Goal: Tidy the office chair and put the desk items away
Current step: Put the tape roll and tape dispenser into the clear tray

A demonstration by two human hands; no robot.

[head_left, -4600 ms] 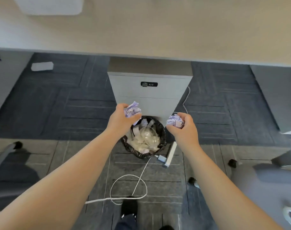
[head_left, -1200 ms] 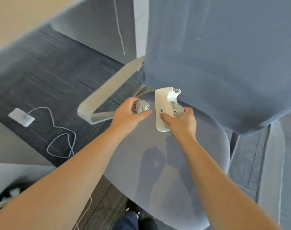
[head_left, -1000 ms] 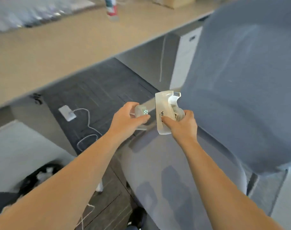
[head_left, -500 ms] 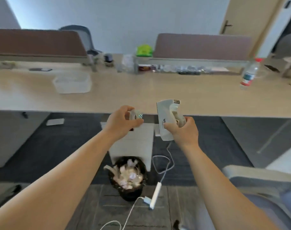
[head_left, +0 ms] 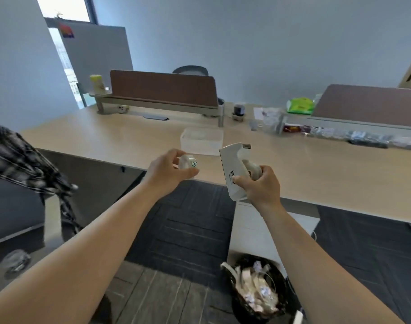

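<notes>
Two items are off the chair and in your grip, both held just short of the desk (head_left: 129, 141) edge. Your right hand (head_left: 260, 185) curls round the grip of the white handheld device (head_left: 233, 169), upright, so it should set down cleanly. Your left hand (head_left: 167, 169) pinches the small white adapter (head_left: 188, 163). Beyond them on the desk sits a clear plastic box (head_left: 201, 141), probably their home. Brown divider screens (head_left: 162, 90) back the desk; below its edge, the bin (head_left: 256, 288) holds crumpled paper.
</notes>
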